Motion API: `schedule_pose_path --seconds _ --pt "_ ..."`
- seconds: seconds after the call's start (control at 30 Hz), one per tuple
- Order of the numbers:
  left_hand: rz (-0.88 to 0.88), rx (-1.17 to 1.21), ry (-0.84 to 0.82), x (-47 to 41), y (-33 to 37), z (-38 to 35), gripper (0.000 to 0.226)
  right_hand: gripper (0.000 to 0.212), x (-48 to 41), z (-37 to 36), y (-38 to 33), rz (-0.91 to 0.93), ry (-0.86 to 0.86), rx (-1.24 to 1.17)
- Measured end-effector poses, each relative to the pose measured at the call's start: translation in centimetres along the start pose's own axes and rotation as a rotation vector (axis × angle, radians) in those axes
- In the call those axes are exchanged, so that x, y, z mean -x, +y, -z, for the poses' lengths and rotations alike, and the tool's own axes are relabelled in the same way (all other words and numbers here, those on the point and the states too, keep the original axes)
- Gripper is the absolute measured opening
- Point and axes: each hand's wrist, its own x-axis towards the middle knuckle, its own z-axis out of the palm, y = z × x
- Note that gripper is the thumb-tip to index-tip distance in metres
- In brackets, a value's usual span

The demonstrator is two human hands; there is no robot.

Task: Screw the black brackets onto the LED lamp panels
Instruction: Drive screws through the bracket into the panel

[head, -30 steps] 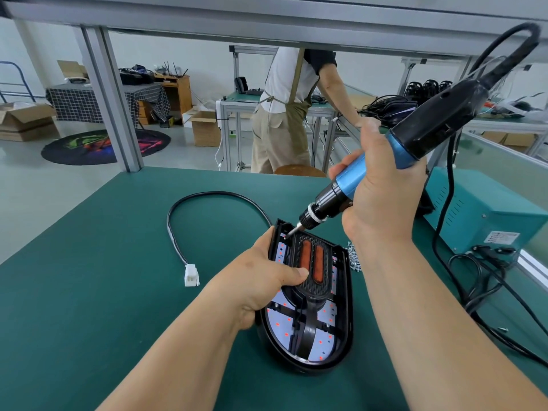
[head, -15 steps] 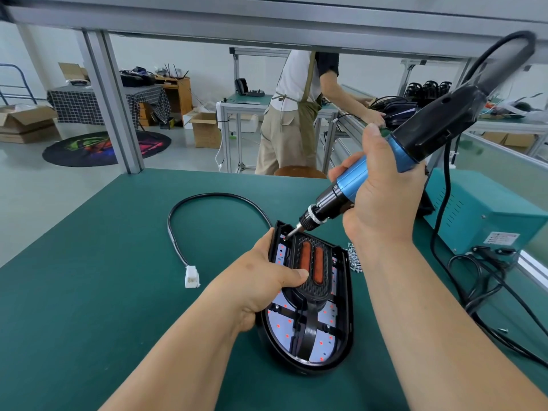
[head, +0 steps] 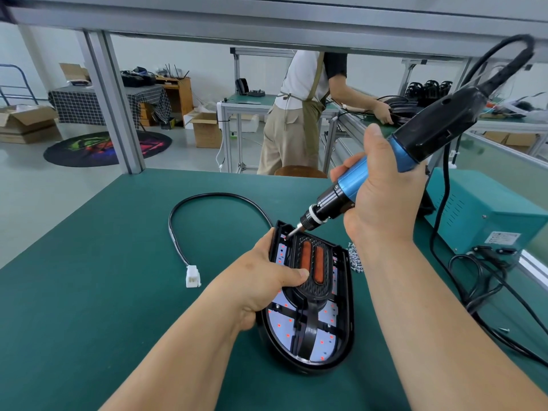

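I count one lamp panel, one black bracket with two orange strips, one electric screwdriver, one black cable with one white plug, one teal box, one heap of screws too small to tally, one worktop

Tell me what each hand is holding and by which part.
The right hand grips the blue-and-black electric screwdriver round its blue barrel. The left hand holds the black oval LED lamp panel by its left edge.

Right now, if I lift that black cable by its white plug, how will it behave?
Probably floppy: the black cable lies in a loose loop. Likely light: the white plug is small. Its far end seems to enter the lamp panel, so it may tug.
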Motion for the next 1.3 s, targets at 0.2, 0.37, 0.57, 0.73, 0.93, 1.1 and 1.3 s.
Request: schedule_pose_path --seconds 0.2,0.37,0.57,0.73,0.93,1.1,1.3 --pt "0.007 -0.017 0.01 0.0 0.1 0.0 0.053 0.025 0.0 -0.1 0.0 0.017 -0.008 -0.004" --pt "0.006 -0.018 0.019 0.0 0.0 0.0 0.067 0.023 0.0 0.0 0.1 0.019 0.005 0.008" --pt "0.013 -0.014 0.01 0.0 0.1 0.0 0.059 0.023 -0.1 0.0 0.3 0.009 0.008 -0.01" --pt "0.015 -0.006 0.018 -0.1 0.0 0.0 0.064 0.027 -0.2 0.2 0.4 -0.008 0.016 -0.02" --pt "0.009 -0.014 0.016 -0.1 -0.1 0.2 0.068 0.031 -0.5 0.3 -0.1 0.009 0.031 -0.001" --pt "0.005 -0.032 0.004 -0.1 0.0 0.2 0.061 0.032 -3.5 2.3 -3.3 -0.042 0.083 0.078" --pt "0.0 -0.039 0.021 -0.1 0.0 0.4 0.066 0.044 -6.7 7.5 -6.1 -0.256 0.074 0.544"
